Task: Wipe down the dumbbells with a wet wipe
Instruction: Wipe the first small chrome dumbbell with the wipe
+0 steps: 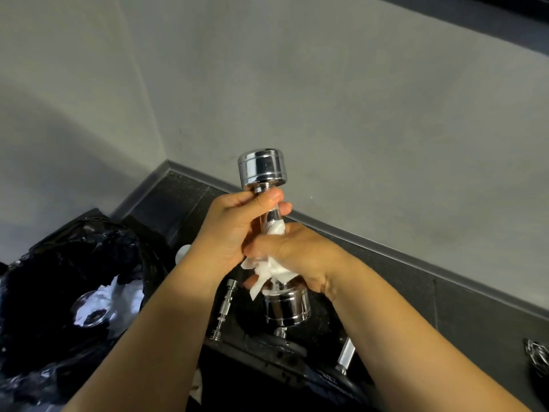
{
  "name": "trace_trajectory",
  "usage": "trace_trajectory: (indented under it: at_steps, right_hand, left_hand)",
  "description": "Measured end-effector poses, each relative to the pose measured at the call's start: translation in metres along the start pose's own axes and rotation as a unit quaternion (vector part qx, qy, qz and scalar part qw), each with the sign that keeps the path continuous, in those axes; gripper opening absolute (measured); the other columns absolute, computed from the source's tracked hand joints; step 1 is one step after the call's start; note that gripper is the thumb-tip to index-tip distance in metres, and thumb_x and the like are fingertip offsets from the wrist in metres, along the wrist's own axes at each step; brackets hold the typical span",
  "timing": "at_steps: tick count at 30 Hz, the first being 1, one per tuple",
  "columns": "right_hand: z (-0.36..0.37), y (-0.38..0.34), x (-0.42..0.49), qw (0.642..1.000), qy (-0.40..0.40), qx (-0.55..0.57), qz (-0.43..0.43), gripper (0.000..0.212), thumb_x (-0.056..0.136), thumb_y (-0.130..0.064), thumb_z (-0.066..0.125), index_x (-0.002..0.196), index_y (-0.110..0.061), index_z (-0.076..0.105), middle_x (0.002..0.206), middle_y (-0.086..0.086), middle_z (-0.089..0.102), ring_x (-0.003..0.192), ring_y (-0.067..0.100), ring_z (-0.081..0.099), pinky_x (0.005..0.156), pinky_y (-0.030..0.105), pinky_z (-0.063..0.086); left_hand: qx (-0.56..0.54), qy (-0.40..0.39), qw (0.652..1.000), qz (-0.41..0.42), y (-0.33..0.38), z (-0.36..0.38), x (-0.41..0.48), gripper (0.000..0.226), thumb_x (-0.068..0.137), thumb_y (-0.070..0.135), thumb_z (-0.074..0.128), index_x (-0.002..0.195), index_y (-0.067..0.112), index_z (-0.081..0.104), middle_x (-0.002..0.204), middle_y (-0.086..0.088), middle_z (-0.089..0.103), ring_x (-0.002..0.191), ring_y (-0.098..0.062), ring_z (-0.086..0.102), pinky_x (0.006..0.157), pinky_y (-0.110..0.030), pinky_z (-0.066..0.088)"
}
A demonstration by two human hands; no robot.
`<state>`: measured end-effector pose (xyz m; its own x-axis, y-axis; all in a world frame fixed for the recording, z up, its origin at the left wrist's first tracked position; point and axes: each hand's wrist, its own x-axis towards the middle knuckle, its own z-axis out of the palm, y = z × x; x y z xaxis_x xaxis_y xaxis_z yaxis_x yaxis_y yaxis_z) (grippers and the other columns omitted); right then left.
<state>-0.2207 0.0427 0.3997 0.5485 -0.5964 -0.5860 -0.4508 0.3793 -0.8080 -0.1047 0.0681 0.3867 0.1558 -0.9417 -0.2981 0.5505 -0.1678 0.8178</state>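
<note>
Hands (pixel 234 233) gripping dumbbell (pixel 263 166) and wipe (pixel 276 270), tissues (pixel 118 295) in bag (pixel 59 263)

The dark speckled floor (pixel 184 200) meets a grey skirting (pixel 386 248) beyond both hands. Well to the left of the left hand (pixel 234 230) a crumpled black bin bag (pixel 59 278) sits on it, mouth open. Just below that hand's wrist lies a short stepped chrome bar (pixel 223 310), and a small white round thing (pixel 182 252) shows beside the wrist, partly hidden. Below the right hand (pixel 297 254) a second chrome bar (pixel 346 355) rests among dark flat pieces too dim to make out. Far to that hand's right a dark, chrome-glinting object (pixel 536 359) is cut by the frame edge.
</note>
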Motion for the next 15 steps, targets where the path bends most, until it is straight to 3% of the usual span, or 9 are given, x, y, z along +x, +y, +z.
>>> trace_trajectory:
  at_steps: [3, 6, 8, 10, 13, 15]
  right_hand:
    - [0.013, 0.002, 0.008, 0.981, 0.155, -0.121, 0.004, 0.015, 0.082, -0.024, 0.063, 0.071, -0.013, 0.066, 0.076, 0.010, 0.073, 0.073, 0.024, 0.069, 0.080, 0.042, 0.057]
    - [0.017, 0.000, 0.012, 0.949, 0.213, -0.230, 0.029, 0.026, 0.082, -0.030, 0.055, 0.060, -0.018, 0.062, 0.057, -0.001, 0.066, 0.064, 0.019, 0.066, 0.075, 0.036, 0.057]
    - [0.014, 0.001, 0.015, 0.973, 0.162, -0.167, 0.013, 0.019, 0.081, -0.028, 0.061, 0.072, -0.013, 0.066, 0.070, 0.008, 0.071, 0.068, 0.022, 0.067, 0.078, 0.043, 0.058]
    - [0.007, 0.002, 0.012, 0.998, 0.042, -0.048, -0.003, 0.012, 0.082, -0.018, 0.069, 0.082, -0.006, 0.067, 0.081, 0.015, 0.072, 0.073, 0.025, 0.066, 0.081, 0.045, 0.055]
    - [-0.008, 0.001, 0.003, 0.990, -0.137, 0.010, 0.004, 0.012, 0.085, -0.017, 0.066, 0.084, -0.005, 0.069, 0.089, 0.015, 0.070, 0.082, 0.025, 0.068, 0.084, 0.035, 0.054]
    - [-0.015, 0.000, 0.002, 0.983, -0.181, 0.019, 0.003, 0.015, 0.086, -0.018, 0.063, 0.088, -0.004, 0.070, 0.098, 0.018, 0.068, 0.091, 0.026, 0.067, 0.087, 0.032, 0.054]
  left_hand:
    - [0.098, 0.094, 0.989, 0.064, -0.008, 0.007, -0.001, 0.008, 0.079, 0.017, 0.073, 0.086, 0.015, 0.075, 0.080, -0.008, 0.076, 0.080, -0.018, 0.073, 0.078, -0.032, 0.058]
    - [0.157, 0.147, 0.970, 0.113, -0.013, 0.011, 0.001, 0.004, 0.080, 0.018, 0.074, 0.077, 0.020, 0.076, 0.074, -0.004, 0.075, 0.073, -0.018, 0.073, 0.081, -0.037, 0.058]
    - [0.144, 0.147, 0.974, 0.099, -0.011, 0.008, 0.002, 0.007, 0.080, 0.019, 0.075, 0.074, 0.022, 0.075, 0.074, -0.005, 0.075, 0.075, -0.019, 0.073, 0.083, -0.039, 0.057]
    - [0.081, 0.126, 0.987, 0.058, -0.008, 0.000, 0.004, 0.003, 0.080, 0.019, 0.074, 0.079, 0.017, 0.075, 0.078, -0.008, 0.075, 0.083, -0.021, 0.073, 0.084, -0.041, 0.056]
    - [-0.039, 0.070, 0.997, 0.007, -0.003, -0.009, 0.006, 0.021, 0.077, 0.024, 0.071, 0.088, 0.006, 0.070, 0.080, -0.005, 0.075, 0.091, -0.019, 0.072, 0.076, -0.030, 0.056]
    - [-0.081, 0.039, 0.996, 0.005, 0.000, -0.011, 0.006, 0.026, 0.074, 0.027, 0.068, 0.089, 0.005, 0.067, 0.078, -0.004, 0.074, 0.090, -0.018, 0.072, 0.072, -0.025, 0.057]
